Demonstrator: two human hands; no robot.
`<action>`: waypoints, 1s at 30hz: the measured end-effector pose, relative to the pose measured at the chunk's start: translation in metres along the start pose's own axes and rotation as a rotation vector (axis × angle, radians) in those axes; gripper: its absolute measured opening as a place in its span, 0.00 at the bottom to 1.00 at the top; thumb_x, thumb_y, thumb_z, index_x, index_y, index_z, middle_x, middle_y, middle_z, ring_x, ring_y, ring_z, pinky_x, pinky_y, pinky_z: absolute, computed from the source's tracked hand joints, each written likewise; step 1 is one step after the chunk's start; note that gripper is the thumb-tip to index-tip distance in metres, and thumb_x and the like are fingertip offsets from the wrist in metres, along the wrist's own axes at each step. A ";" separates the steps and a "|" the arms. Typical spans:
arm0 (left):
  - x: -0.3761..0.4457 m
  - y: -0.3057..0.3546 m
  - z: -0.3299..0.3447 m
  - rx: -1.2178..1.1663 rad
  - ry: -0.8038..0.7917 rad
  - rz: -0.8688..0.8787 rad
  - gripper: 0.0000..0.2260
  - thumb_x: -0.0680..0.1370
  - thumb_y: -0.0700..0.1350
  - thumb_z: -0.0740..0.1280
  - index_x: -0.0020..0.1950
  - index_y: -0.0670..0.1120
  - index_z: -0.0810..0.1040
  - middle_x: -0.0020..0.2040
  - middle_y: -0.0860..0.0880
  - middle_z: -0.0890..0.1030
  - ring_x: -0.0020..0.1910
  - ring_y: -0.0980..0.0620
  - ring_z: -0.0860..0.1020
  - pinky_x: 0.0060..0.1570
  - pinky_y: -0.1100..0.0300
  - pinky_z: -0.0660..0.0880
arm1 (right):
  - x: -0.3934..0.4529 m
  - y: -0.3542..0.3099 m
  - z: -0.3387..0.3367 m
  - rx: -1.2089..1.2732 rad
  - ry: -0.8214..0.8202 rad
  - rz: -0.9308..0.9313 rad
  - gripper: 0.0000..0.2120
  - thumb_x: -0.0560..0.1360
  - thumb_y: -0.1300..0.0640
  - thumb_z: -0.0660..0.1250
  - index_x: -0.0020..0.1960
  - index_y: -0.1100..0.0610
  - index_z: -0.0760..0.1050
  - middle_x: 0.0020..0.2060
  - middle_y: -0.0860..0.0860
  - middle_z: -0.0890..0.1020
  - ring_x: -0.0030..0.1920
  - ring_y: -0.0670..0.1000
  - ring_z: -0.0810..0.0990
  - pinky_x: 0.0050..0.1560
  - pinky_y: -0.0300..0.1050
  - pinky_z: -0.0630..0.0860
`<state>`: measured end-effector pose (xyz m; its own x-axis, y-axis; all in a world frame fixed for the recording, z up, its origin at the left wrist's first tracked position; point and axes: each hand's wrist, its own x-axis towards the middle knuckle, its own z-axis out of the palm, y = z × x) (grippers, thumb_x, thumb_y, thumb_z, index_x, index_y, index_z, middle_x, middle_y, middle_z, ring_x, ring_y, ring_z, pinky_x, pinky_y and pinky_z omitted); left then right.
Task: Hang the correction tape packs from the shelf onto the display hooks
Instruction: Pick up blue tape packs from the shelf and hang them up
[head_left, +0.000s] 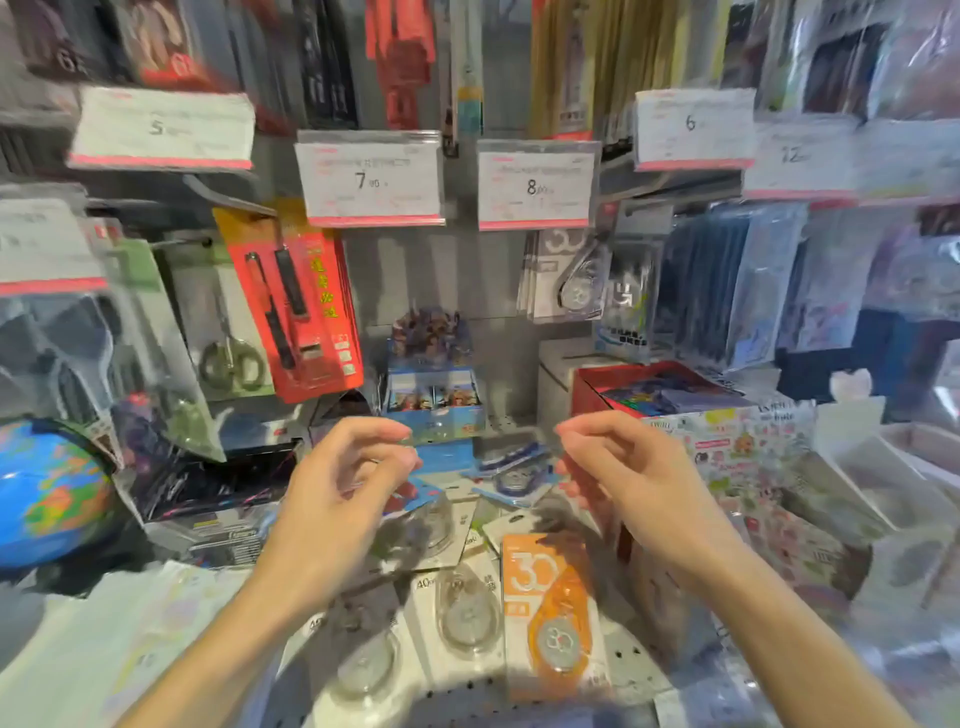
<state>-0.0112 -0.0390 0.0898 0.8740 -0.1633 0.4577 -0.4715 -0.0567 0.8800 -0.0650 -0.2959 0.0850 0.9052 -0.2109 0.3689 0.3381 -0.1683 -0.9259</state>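
My left hand (345, 480) hovers above the shelf (467, 696) with its fingers loosely curled, thumb and forefinger close together; there may be a thin clear edge of packaging between them, but motion blur smears it and I cannot tell whether that grip holds anything. My right hand (613, 467) mirrors it, fingertips drawn toward each other, and I cannot tell its grip state either.

Below and between my hands the correction tape packs lie loose on the perforated white shelf. The clearest is an orange pack (550, 618), a flat card printed with a large "30" and a teardrop-shaped plastic blister over the dispenser. Just beside it on its left sit white-carded packs (462, 613) with clear blisters, overlapping each other; one reads "40". Further back, blue-carded packs (511, 480) lie in a jumble, partly hidden by my fingers.

On the display hooks above the right hand, grey correction tape packs (563, 280) hang in a stack under the price tag marked 8 (537, 184). The tag marked 7 (370, 179) has bare back panel beneath it.

At the left hang a red card pack holding black pens (296, 306) and a pack of scissors (228, 332). A glossy globe (49, 493) is cut off at the left edge. A sticker-covered box (737, 441) stands right of my hand. The frame edges are heavily blurred.
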 end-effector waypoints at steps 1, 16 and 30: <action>0.002 -0.006 -0.010 0.015 -0.014 -0.019 0.05 0.79 0.36 0.70 0.53 0.45 0.80 0.41 0.47 0.86 0.35 0.55 0.83 0.37 0.68 0.77 | -0.002 0.004 0.010 -0.033 0.003 0.009 0.04 0.82 0.57 0.70 0.51 0.52 0.83 0.35 0.50 0.86 0.33 0.47 0.82 0.35 0.37 0.78; 0.059 -0.111 -0.024 0.809 -0.345 -0.160 0.18 0.83 0.47 0.65 0.73 0.49 0.71 0.68 0.48 0.74 0.69 0.49 0.72 0.69 0.56 0.67 | 0.032 0.087 0.079 -0.834 -0.124 0.047 0.05 0.80 0.52 0.67 0.50 0.46 0.81 0.38 0.43 0.84 0.41 0.46 0.82 0.49 0.44 0.77; 0.088 -0.155 -0.026 1.040 -0.480 -0.343 0.17 0.83 0.53 0.64 0.67 0.43 0.74 0.68 0.42 0.70 0.72 0.41 0.65 0.71 0.51 0.64 | 0.072 0.120 0.102 -0.916 -0.489 -0.052 0.16 0.81 0.45 0.67 0.65 0.50 0.83 0.68 0.47 0.79 0.69 0.48 0.76 0.69 0.38 0.65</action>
<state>0.1420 -0.0188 -0.0028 0.9440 -0.3225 -0.0699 -0.2846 -0.9030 0.3218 0.0675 -0.2334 -0.0079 0.9698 0.1967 0.1440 0.2398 -0.8760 -0.4185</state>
